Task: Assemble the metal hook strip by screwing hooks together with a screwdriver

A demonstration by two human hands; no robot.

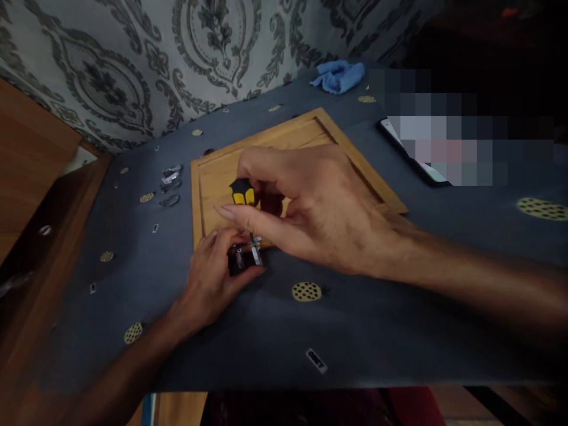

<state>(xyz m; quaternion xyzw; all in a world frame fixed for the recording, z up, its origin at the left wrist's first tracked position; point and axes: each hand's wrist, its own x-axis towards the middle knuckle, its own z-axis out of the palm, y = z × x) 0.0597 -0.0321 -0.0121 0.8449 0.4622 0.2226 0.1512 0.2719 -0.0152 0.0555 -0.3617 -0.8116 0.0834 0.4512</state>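
My right hand (315, 207) is closed around the black and yellow handle of a screwdriver (242, 194). Its thin shaft points down at a small shiny metal fitting (256, 252), which looks like a hinge or clamp. I cannot tell whether the tip sits in a screw. My left hand (206, 275) grips this fitting between thumb and fingers, at the near edge of a wooden board (222, 168) with a raised border. Part of the fitting is hidden by my fingers.
Several similar metal pieces (171, 177) lie left of the board. A blue cloth (339, 77) is at the back, and a phone (402, 145) lies at the right beside a blurred area. Patterned wall covering (217, 35) rises behind the dark tablecloth (248, 337).
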